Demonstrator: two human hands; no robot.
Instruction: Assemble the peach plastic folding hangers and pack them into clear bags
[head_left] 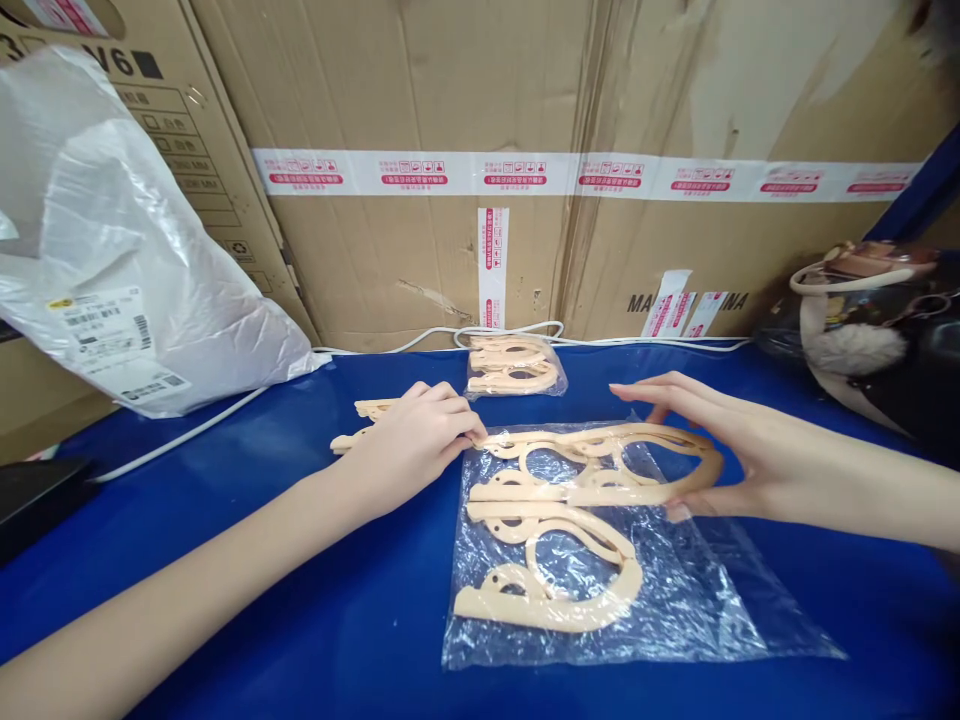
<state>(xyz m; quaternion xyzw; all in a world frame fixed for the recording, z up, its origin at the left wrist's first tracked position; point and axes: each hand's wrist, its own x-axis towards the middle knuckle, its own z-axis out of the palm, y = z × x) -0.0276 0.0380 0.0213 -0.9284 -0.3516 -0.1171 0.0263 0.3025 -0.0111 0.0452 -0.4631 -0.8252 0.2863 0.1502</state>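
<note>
Two cream folding hangers lie side by side at a clear plastic bag on the blue table. The lower folding hanger shows through the film. My right hand spans the curved end of the upper folding hanger, thumb on its near edge, bent fingers at its far edge, index finger stretched out. Whether that hanger is wholly inside the bag, I cannot tell. My left hand is closed, its fingertips pinching at the bag's far left corner beside the hanger's tip. More cream hanger pieces stick out behind this hand, partly hidden.
A wrapped pack of cream hangers lies at the back. Behind it run a white cable and large cardboard boxes. A white parcel bag leans at left; a dark bag with a fluffy pompom stands at right.
</note>
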